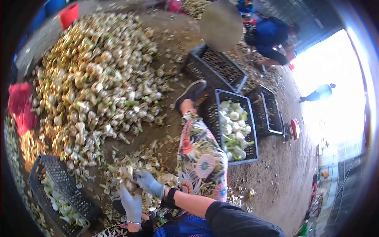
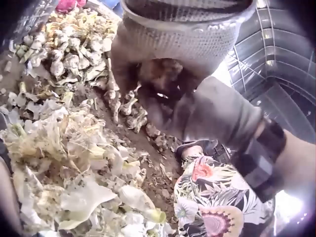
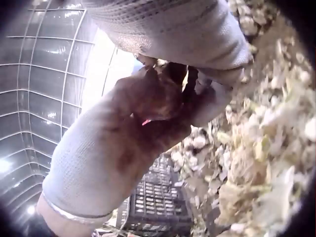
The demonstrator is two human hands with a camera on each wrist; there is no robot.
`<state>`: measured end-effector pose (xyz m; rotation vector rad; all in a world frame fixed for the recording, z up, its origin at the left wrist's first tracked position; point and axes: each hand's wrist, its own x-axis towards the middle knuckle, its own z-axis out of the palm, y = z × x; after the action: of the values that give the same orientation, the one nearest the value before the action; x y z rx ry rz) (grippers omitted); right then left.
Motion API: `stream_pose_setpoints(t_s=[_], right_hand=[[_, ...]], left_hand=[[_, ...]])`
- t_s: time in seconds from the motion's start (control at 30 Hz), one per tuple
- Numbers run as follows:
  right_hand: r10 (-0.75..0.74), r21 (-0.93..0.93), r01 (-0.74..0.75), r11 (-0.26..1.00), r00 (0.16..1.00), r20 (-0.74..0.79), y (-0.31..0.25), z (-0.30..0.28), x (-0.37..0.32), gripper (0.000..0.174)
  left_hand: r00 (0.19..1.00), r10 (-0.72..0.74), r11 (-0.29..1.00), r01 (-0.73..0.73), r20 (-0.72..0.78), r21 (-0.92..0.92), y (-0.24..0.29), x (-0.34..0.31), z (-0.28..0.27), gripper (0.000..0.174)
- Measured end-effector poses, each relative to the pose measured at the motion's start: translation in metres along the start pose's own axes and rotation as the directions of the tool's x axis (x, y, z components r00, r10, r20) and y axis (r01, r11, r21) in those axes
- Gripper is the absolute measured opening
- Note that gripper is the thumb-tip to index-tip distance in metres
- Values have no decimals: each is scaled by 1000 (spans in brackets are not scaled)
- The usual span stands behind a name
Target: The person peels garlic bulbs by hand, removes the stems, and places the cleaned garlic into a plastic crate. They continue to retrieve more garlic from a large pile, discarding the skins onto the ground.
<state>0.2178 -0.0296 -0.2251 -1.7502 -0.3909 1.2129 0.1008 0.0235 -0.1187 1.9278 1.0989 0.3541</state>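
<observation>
The left hand's (image 1: 132,203) grip curls round a garlic bulb (image 1: 129,173) beside the right hand (image 1: 151,184), whose grip I cannot tell; cleaning seems in hand, and the next move likely calls for steadying the bulb while stripping loose skin.

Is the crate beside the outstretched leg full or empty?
Partly filled: the crate holds pale bulbs, with bare dark wall showing beside them.

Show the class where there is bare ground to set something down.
Bare ground lies right of the filled crate; a narrower patch runs between the bulb heap and patterned trouser leg. Peelings crowd the area around the left hand and right hand.
</observation>
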Motion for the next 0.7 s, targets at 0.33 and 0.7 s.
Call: stream_pose_setpoints(t_s=[0.33,0.7], right_hand=[[-294,-383,234,894,950,-106,-116,-67,-116,30],[-246,79,251,965,967,-72,-92,-81,-120,22]], left_hand=[[978,177,927,-127,114,-353,89,-29,-31,73],[962,245,916,-189,122,-353,108,-56,-26,64]])
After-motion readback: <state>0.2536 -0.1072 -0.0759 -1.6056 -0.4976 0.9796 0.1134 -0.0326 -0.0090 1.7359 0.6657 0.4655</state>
